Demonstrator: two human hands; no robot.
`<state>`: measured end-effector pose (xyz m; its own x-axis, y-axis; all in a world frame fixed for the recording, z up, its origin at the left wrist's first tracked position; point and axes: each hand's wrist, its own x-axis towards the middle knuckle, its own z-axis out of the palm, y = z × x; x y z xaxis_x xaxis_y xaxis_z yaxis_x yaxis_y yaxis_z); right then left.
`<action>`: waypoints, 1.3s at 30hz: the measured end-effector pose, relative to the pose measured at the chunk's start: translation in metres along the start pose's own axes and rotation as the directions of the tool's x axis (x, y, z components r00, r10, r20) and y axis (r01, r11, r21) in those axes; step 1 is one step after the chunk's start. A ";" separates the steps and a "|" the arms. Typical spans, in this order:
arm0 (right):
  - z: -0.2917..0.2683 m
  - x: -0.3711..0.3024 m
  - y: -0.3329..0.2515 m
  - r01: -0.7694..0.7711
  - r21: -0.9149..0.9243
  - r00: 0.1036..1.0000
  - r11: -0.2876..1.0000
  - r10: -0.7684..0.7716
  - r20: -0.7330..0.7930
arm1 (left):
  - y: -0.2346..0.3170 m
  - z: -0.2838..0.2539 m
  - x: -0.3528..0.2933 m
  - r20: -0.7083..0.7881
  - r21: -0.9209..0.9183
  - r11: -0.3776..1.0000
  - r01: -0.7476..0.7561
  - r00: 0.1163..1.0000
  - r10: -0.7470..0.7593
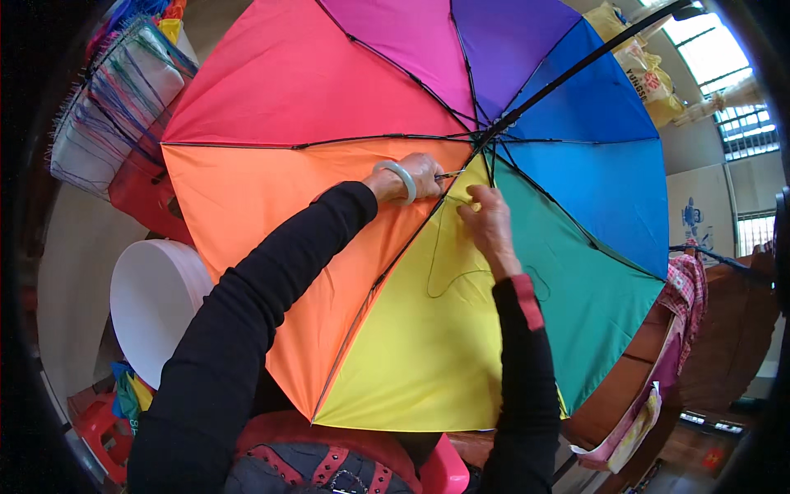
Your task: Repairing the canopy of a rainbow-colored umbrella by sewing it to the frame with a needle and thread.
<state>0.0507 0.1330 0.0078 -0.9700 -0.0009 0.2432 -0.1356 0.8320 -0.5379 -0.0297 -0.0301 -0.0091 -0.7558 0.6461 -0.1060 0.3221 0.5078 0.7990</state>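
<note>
A rainbow-coloured umbrella (411, 354) lies opened before me, its inner side with black ribs and shaft (576, 70) facing up. My left hand (422, 174), with a pale bangle at the wrist, is closed over the orange panel beside a rib. A small metal tool (448, 174), seemingly scissors or snips, juts from its fingers toward the hub (485, 136). My right hand (487, 218) hovers over the yellow panel, fingers curled in a pinch. A thin dark thread (444, 290) runs from near its fingertips and loops over the yellow and green panels. The fingertips are partly hidden.
At the left stand a round white stool or tub top (156, 305) and a fringed, pale bundle (123, 99) over something red. A red plastic stool (107, 436) is at the lower left. Pink checked cloth (683, 305) hangs at right; a yellow bag (646, 78) is behind.
</note>
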 end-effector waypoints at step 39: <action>-0.006 0.012 -0.023 -0.796 0.377 0.599 0.474 0.524 0.605 | 0.002 -0.007 -0.002 0.083 0.025 0.997 0.067 0.994 -0.069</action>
<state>0.0433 0.1173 0.0274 -0.7742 0.0999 -0.6250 0.6316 0.1865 -0.7525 -0.0317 -0.0341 -0.0035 -0.7263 0.6547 -0.2096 0.2849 0.5642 0.7749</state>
